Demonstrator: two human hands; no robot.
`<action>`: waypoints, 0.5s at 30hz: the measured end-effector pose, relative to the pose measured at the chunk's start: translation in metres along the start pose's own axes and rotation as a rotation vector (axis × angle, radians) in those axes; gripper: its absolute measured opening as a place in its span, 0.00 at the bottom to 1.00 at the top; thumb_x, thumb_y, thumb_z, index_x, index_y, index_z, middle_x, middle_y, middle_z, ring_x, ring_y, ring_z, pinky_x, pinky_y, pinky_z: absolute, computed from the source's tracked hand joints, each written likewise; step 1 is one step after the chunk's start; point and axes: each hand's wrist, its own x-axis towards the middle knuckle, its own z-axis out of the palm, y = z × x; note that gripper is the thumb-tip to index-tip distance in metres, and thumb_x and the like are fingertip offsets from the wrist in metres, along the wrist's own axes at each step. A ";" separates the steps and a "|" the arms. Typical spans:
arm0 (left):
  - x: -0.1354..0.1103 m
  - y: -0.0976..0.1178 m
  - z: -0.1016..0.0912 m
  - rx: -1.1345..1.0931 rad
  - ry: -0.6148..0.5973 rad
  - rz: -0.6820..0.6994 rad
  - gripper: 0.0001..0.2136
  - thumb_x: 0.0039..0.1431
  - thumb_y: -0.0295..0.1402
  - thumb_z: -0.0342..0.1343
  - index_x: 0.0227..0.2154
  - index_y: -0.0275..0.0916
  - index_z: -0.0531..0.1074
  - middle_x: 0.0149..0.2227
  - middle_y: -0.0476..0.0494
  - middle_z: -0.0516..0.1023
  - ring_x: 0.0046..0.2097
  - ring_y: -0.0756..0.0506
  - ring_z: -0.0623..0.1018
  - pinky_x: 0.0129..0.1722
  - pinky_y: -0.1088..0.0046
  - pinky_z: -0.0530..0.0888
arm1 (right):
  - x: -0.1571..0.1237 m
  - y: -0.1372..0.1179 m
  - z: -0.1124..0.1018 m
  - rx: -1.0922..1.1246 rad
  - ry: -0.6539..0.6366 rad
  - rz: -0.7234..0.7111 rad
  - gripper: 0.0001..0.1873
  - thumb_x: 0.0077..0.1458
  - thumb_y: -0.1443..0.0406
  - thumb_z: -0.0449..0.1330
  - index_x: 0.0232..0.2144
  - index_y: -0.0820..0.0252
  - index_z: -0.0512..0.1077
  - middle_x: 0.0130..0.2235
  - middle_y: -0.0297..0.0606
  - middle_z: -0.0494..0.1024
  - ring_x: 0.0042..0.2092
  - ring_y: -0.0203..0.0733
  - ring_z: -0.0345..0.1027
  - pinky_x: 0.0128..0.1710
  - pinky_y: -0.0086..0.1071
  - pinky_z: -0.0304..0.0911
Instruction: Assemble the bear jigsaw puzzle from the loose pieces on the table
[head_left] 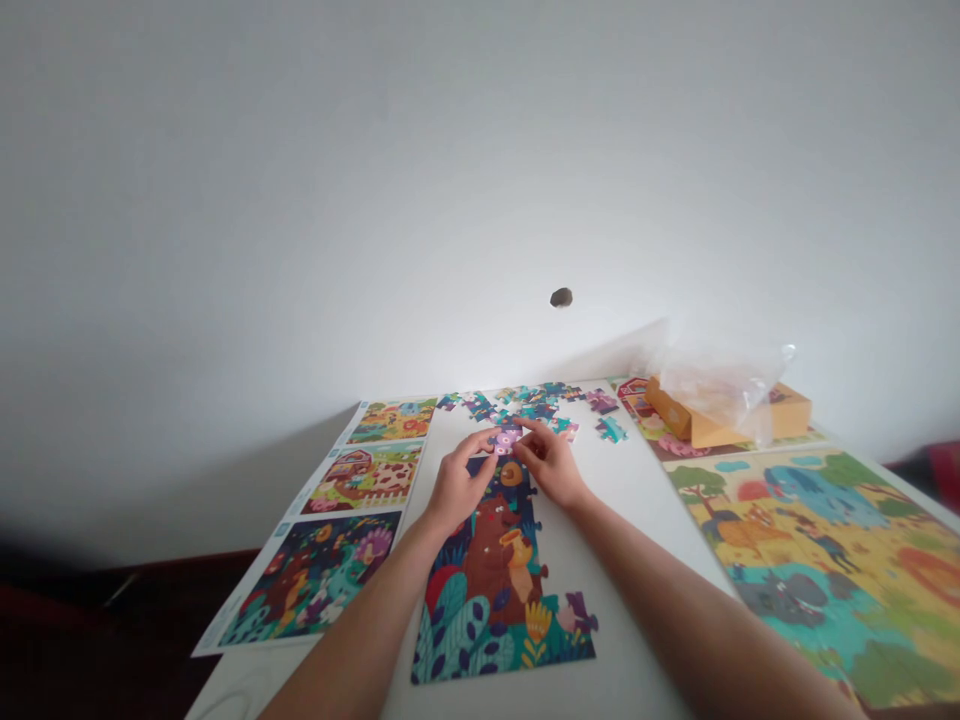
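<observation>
Between my two hands is a purple jigsaw puzzle piece [508,440] with pale flower-like dots. My left hand [463,480] pinches it from the left, thumb and fingers at its edge. From the other side, the fingers of my right hand [551,465] close on its right edge. The piece is just above the top edge of a partly joined puzzle [491,560] showing a brown bear with a jar among dark leaves. Whether the piece touches that puzzle I cannot tell. Loose puzzle pieces [536,405] lie scattered beyond my hands, and a teal piece [612,430] sits apart to the right.
A sheet with three printed pictures [364,478] lies along the left side of the white table [637,500]. To the right, a finished animal puzzle [810,560] lies flat. Behind it are an orange box [701,425] and a clear plastic bag [720,375]. The wall [450,200] borders the back.
</observation>
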 end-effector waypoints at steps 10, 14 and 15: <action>0.002 -0.005 0.002 -0.043 0.121 -0.046 0.10 0.65 0.36 0.54 0.45 0.40 0.72 0.43 0.42 0.81 0.45 0.45 0.80 0.48 0.67 0.76 | -0.003 -0.006 0.001 -0.146 0.014 0.047 0.23 0.57 0.48 0.58 0.22 0.60 0.68 0.21 0.29 0.62 0.25 0.32 0.53 0.25 0.28 0.48; 0.000 -0.003 0.001 0.032 0.055 0.014 0.16 0.61 0.35 0.58 0.51 0.42 0.71 0.44 0.43 0.79 0.46 0.44 0.79 0.50 0.65 0.76 | -0.003 -0.008 0.000 -0.233 -0.003 0.036 0.28 0.59 0.46 0.55 0.18 0.60 0.64 0.19 0.28 0.59 0.24 0.32 0.52 0.24 0.28 0.46; -0.001 -0.003 0.001 0.058 0.037 0.035 0.19 0.59 0.35 0.60 0.54 0.43 0.70 0.44 0.44 0.79 0.46 0.44 0.79 0.51 0.64 0.75 | -0.003 -0.008 0.000 -0.228 -0.019 0.037 0.28 0.60 0.46 0.54 0.19 0.60 0.65 0.19 0.29 0.62 0.24 0.32 0.54 0.25 0.28 0.48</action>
